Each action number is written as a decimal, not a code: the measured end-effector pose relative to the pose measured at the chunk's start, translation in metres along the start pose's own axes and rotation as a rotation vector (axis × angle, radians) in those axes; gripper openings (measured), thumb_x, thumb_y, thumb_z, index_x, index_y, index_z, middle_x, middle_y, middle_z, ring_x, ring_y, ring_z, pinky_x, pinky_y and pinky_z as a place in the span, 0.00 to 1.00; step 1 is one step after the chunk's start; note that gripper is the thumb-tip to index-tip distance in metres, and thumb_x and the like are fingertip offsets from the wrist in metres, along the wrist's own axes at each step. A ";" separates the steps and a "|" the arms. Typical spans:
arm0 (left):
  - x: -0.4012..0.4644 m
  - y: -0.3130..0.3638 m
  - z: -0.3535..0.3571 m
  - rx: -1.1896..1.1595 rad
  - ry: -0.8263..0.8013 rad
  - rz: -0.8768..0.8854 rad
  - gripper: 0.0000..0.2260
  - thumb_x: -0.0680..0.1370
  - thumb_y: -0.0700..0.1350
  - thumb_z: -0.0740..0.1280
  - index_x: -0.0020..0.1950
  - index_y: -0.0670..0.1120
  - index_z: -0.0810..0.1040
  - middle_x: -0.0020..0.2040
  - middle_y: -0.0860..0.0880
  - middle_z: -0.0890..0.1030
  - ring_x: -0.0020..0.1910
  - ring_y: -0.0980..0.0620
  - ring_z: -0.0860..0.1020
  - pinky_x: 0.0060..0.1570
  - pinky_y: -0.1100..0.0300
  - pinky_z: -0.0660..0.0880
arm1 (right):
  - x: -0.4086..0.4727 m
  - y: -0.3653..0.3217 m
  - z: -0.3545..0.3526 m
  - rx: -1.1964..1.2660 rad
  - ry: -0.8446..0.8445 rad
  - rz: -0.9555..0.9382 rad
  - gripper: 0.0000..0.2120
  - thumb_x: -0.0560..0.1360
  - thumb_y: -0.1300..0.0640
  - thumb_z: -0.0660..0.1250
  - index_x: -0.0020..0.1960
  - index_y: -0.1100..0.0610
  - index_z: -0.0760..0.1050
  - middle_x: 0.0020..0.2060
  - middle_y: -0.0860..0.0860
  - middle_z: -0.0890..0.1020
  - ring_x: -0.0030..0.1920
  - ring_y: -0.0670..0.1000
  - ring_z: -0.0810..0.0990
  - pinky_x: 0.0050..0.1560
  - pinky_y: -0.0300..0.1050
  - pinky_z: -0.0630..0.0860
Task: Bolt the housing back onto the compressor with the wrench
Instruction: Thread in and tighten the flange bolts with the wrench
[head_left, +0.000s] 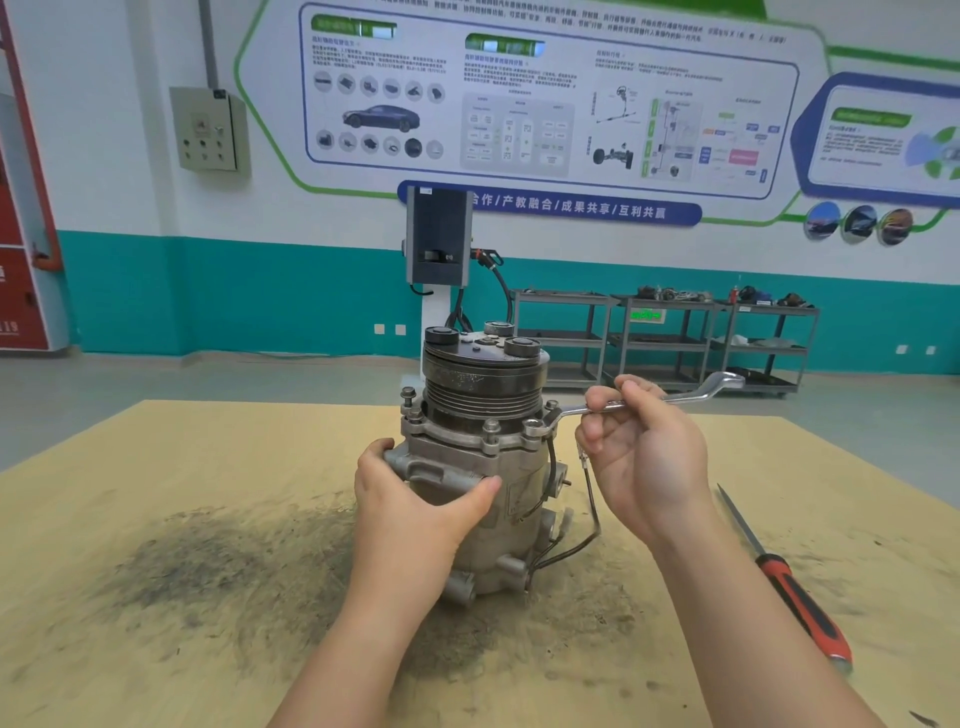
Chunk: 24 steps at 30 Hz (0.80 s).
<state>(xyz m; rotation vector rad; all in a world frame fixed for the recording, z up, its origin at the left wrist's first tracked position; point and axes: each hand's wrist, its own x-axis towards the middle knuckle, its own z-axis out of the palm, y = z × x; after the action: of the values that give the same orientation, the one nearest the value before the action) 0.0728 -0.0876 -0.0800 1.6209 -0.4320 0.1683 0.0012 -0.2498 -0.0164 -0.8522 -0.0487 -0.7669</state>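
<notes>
Both busy | left hand (415, 499) grips compressor (483, 467) | right hand (644, 447) holds wrench (649, 400), seemingly on flange-edge bolt (532, 427)

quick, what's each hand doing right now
Left hand: grips the compressor body.
Right hand: holds the wrench on a flange bolt.
</notes>
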 end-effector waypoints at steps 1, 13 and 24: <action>0.000 0.000 0.000 -0.005 0.000 0.000 0.48 0.64 0.54 0.81 0.75 0.49 0.58 0.68 0.52 0.68 0.66 0.51 0.71 0.63 0.54 0.72 | 0.002 -0.001 0.000 -0.010 -0.009 0.001 0.09 0.83 0.64 0.51 0.46 0.58 0.66 0.28 0.55 0.77 0.24 0.50 0.71 0.26 0.39 0.69; 0.000 0.000 0.000 0.000 -0.009 0.019 0.49 0.64 0.54 0.81 0.76 0.48 0.57 0.70 0.51 0.67 0.67 0.51 0.70 0.66 0.52 0.72 | 0.010 -0.002 -0.002 -0.036 0.072 0.059 0.05 0.82 0.66 0.57 0.55 0.58 0.66 0.30 0.55 0.79 0.24 0.49 0.75 0.26 0.40 0.75; 0.001 -0.001 0.000 0.036 0.012 0.030 0.48 0.63 0.55 0.81 0.75 0.47 0.59 0.68 0.52 0.68 0.64 0.51 0.71 0.62 0.54 0.73 | 0.034 -0.017 0.003 -0.223 -0.075 0.321 0.03 0.81 0.66 0.57 0.52 0.60 0.68 0.33 0.54 0.79 0.25 0.48 0.73 0.24 0.37 0.71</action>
<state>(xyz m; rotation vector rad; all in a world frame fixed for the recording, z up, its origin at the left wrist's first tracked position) 0.0746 -0.0880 -0.0806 1.6486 -0.4470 0.2095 0.0165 -0.2752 0.0077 -1.0697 0.1073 -0.4431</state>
